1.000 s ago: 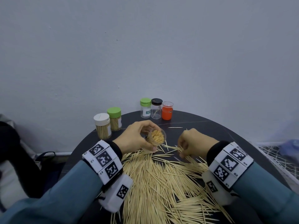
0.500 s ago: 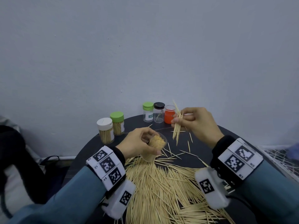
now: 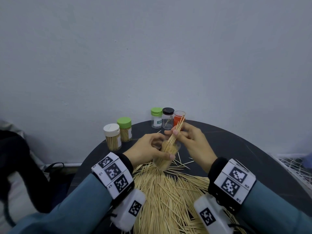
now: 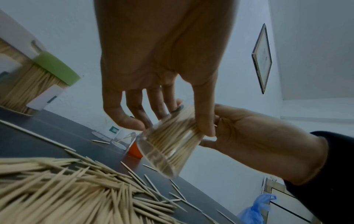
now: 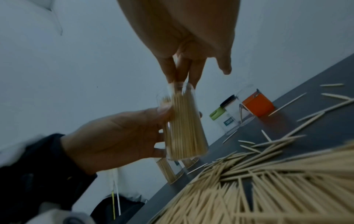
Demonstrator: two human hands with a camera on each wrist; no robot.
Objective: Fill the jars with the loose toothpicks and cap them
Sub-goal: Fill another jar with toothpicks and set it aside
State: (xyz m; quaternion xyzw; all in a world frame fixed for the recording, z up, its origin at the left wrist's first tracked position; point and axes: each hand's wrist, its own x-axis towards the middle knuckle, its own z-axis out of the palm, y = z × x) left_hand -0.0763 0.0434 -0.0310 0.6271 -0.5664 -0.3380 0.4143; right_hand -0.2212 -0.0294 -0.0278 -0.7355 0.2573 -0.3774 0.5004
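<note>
My left hand (image 3: 157, 149) grips a clear uncapped jar (image 3: 164, 162), packed with toothpicks and tilted above the dark round table (image 3: 236, 149). My right hand (image 3: 173, 133) pinches a small bundle of toothpicks (image 3: 178, 127) whose lower ends sit in the jar's mouth. A big pile of loose toothpicks (image 3: 168, 191) lies between my wrists. In the left wrist view the jar (image 4: 168, 145) is held off the table, with the right hand (image 4: 249, 136) behind it. In the right wrist view the fingers (image 5: 182, 72) reach down into the jar (image 5: 184, 125).
A white-capped jar (image 3: 112, 137) and a green-capped jar (image 3: 125, 130), both full, stand at the back left. At the back stand a green-capped jar (image 3: 156, 117), a black-capped jar (image 3: 168, 118) and a jar with an orange lower part (image 3: 179, 118). Stray toothpicks (image 3: 182, 163) lie right of the held jar.
My right hand picked a bundle out of the pile, lifted it high, then brought it down and left into the jar's mouth. My left hand raised and tilted the jar.
</note>
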